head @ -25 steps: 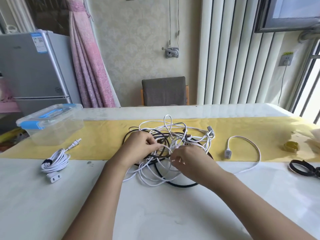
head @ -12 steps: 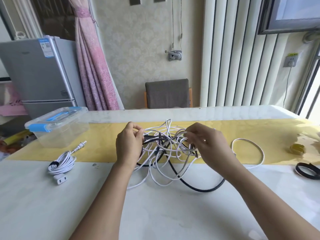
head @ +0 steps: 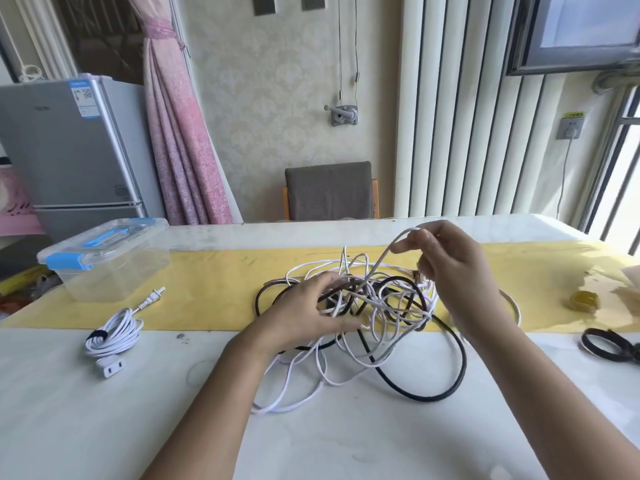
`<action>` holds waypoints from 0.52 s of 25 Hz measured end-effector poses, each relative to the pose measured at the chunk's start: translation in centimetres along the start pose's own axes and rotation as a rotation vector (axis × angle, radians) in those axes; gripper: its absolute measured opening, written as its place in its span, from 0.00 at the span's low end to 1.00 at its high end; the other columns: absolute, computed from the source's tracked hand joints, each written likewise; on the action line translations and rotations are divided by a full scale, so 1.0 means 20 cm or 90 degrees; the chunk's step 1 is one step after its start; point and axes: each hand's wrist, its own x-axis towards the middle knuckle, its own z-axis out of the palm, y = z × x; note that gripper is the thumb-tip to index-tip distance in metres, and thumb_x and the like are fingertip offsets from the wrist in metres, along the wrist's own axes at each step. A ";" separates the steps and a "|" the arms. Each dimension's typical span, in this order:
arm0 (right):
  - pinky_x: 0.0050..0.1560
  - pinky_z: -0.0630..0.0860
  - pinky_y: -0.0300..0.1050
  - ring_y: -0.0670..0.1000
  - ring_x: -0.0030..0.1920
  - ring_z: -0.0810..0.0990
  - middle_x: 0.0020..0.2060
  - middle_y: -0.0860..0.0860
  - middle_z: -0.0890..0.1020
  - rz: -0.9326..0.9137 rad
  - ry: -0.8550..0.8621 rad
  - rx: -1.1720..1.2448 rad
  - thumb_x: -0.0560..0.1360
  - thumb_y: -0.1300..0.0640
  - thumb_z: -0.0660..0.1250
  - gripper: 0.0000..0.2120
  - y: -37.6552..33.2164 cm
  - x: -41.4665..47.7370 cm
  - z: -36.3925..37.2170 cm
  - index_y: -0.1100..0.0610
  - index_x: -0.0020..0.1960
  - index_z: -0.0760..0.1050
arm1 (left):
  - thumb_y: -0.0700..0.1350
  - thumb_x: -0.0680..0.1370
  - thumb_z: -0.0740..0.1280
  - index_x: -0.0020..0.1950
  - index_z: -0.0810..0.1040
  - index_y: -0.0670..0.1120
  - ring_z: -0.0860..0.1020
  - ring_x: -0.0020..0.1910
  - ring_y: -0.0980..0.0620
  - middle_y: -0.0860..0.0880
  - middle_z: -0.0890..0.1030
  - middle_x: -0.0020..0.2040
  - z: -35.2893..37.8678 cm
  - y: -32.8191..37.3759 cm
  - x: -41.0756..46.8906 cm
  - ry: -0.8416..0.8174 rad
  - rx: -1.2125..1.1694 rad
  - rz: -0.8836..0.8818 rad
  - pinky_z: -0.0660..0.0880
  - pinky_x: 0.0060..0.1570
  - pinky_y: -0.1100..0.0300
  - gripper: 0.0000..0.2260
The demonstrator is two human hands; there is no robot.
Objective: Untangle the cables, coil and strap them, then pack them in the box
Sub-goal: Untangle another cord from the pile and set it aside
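**White strand lifted**

The tangled cables (head: pixel 381 306) lie mid-tabletop (head: pixel 104 410) on the yellow runner (head: pixel 214 271). The right hand (head: pixel 450 268), higher than half a second ago, pinches a white cable (head: pixel 388 254) in its fingers above the heap. The left hand (head: pixel 311 306) rests on the heap, fingers spread, gripping nothing. The fridge sticker (head: pixel 81 98) is illegible.

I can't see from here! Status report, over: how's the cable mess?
Right hand pinches white cable, lifted. Left hand rests on tangle. Black cable threaded through, in the way. Over.

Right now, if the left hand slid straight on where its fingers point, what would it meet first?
The left hand would likely push straight into the cable tangle, well before the right hand.
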 end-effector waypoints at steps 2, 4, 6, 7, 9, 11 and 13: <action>0.26 0.60 0.35 0.46 0.25 0.60 0.37 0.51 0.85 -0.012 0.053 0.034 0.80 0.63 0.59 0.08 -0.03 0.02 -0.06 0.61 0.43 0.73 | 0.49 0.70 0.76 0.61 0.73 0.55 0.74 0.58 0.64 0.64 0.77 0.56 -0.01 -0.01 -0.01 -0.058 0.052 -0.035 0.69 0.57 0.70 0.22; 0.26 0.61 0.33 0.44 0.25 0.61 0.38 0.51 0.84 -0.037 0.166 0.087 0.79 0.63 0.59 0.10 -0.05 0.06 -0.17 0.57 0.41 0.74 | 0.42 0.69 0.76 0.52 0.75 0.54 0.77 0.49 0.65 0.65 0.80 0.47 -0.06 -0.04 -0.01 -0.084 0.010 -0.041 0.71 0.48 0.71 0.16; 0.26 0.60 0.32 0.43 0.24 0.60 0.37 0.50 0.83 -0.035 0.275 0.154 0.79 0.61 0.59 0.10 -0.06 0.10 -0.30 0.54 0.41 0.73 | 0.39 0.70 0.74 0.40 0.75 0.48 0.76 0.39 0.55 0.54 0.79 0.37 -0.12 -0.10 0.01 0.084 0.057 -0.042 0.68 0.39 0.62 0.08; 0.27 0.61 0.32 0.43 0.24 0.60 0.36 0.49 0.83 -0.020 0.321 0.163 0.80 0.60 0.58 0.09 -0.05 0.11 -0.36 0.53 0.43 0.73 | 0.38 0.72 0.72 0.36 0.73 0.44 0.72 0.36 0.49 0.47 0.77 0.34 -0.14 -0.15 0.03 0.233 0.094 -0.049 0.66 0.37 0.57 0.09; 0.28 0.62 0.33 0.43 0.24 0.62 0.34 0.46 0.84 0.014 0.385 0.108 0.79 0.59 0.59 0.08 -0.01 0.13 -0.42 0.53 0.43 0.74 | 0.37 0.73 0.69 0.34 0.69 0.38 0.69 0.34 0.44 0.39 0.73 0.32 -0.19 -0.21 0.05 0.476 0.129 -0.080 0.62 0.36 0.51 0.11; 0.30 0.64 0.37 0.43 0.27 0.65 0.35 0.46 0.84 0.036 0.375 -0.050 0.78 0.58 0.59 0.09 0.03 0.15 -0.44 0.52 0.40 0.74 | 0.36 0.74 0.68 0.37 0.71 0.38 0.71 0.36 0.41 0.39 0.74 0.35 -0.19 -0.22 0.06 0.536 0.122 -0.104 0.60 0.37 0.53 0.09; 0.36 0.65 0.44 0.47 0.34 0.72 0.39 0.50 0.84 0.061 0.304 -0.253 0.78 0.58 0.59 0.10 0.09 0.16 -0.44 0.53 0.43 0.78 | 0.34 0.74 0.68 0.45 0.75 0.39 0.75 0.44 0.42 0.41 0.78 0.44 -0.17 -0.23 0.06 0.513 0.117 -0.110 0.63 0.41 0.59 0.03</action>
